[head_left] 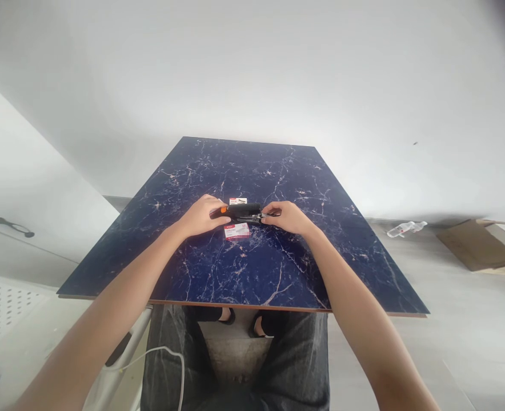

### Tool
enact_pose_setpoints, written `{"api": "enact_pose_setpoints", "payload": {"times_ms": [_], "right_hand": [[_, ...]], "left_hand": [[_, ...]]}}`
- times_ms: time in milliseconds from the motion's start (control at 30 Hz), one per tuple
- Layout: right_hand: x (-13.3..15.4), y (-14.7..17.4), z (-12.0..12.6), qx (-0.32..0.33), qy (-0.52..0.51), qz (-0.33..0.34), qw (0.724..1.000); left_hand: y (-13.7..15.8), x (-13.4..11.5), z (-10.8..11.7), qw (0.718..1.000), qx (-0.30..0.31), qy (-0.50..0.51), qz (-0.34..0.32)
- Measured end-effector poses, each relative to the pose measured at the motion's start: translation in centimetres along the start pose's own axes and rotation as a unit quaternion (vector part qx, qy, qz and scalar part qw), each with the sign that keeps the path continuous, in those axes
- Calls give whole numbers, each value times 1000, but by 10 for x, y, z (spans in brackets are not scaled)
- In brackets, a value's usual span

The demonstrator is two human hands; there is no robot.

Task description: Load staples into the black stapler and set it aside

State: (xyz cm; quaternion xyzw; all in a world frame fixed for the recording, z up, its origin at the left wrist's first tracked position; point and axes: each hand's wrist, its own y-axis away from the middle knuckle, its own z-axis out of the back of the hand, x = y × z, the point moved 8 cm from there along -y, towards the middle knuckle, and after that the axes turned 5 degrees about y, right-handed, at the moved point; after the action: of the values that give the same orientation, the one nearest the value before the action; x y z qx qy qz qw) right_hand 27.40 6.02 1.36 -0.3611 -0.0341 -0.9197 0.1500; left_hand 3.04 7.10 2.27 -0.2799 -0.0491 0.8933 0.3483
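Observation:
A black stapler (pixel 249 209) with an orange patch at its left end lies sideways over the dark blue marbled table (pixel 252 274). Its long upper arm is raised from a thin metal part beneath. My left hand (pixel 205 217) is closed around the left end, thumb at the near side. At the opposite end my right hand (pixel 285 217) pinches near the metal part; whatever small thing may be between the fingertips is hidden. A red and white small box (pixel 236 230) lies just in front of the stapler, and another small box (pixel 237 201) shows partly behind it.
Beyond the table stands a white wall (pixel 252 68). On the floor to the right are a clear plastic bottle (pixel 405 229) and an open cardboard box (pixel 477 245). A white cable (pixel 167 348) hangs by my left leg, and a white cabinet (pixel 25 188) stands at the left.

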Motion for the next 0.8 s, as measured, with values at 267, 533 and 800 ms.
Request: {"api": "enact_pose_setpoints", "payload": {"times_ms": [267,533,800], "right_hand": [[-4,-2,0,3,1,-2,1000],[0,3,14,-22,-36,4,999],[-2,2,11,-25,14,-10,1000]], "left_hand": [[1,-1,1,1000,-1,5,-3],[0,-5,2,1000,-1,-4,-14],[0,-7,3,1000,1,0,-12]]}}
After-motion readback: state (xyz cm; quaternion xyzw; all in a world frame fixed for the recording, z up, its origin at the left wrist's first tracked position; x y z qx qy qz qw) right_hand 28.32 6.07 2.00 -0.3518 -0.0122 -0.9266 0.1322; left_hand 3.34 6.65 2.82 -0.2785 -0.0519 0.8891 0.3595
